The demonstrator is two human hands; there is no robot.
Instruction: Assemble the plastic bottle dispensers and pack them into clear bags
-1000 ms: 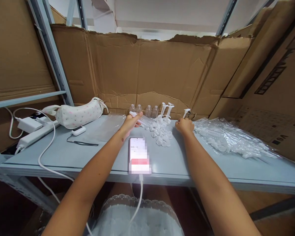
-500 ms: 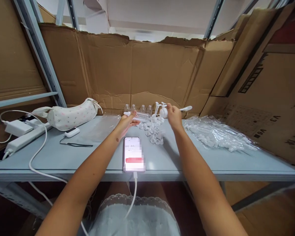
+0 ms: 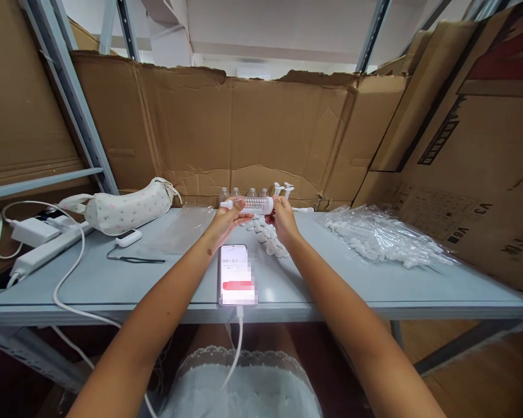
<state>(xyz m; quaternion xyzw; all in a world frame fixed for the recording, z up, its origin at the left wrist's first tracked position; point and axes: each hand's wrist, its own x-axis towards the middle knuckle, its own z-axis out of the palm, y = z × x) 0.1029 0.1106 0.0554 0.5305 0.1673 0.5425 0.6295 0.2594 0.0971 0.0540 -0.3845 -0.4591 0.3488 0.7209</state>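
A clear ribbed plastic tube (image 3: pixel 255 205) with a white tip lies crosswise in my left hand (image 3: pixel 229 220), whose fingers are closed around its left part. My right hand (image 3: pixel 284 220) is shut on a white plunger (image 3: pixel 304 209); the rod sticks out to the right of the hand. At the plunger's other end, a white round collar (image 3: pixel 268 204) meets the tube's right end. Below the hands is a pile of small white caps (image 3: pixel 272 244), partly covered by my right hand. Behind stand several clear bottles (image 3: pixel 224 194) and two white T-topped pieces (image 3: pixel 288 190).
A lit phone (image 3: pixel 234 276) on a cable lies near the table's front edge. To the right is a clear bag of white parts (image 3: pixel 383 241). A pouch (image 3: pixel 128 208), a small white device (image 3: pixel 128 238) and a power strip (image 3: pixel 47 249) are left. Cardboard (image 3: pixel 244 128) walls the back.
My right hand has moved left and slightly down, bringing the plunger with its white collar to the tube's right end. My left hand has hardly moved.
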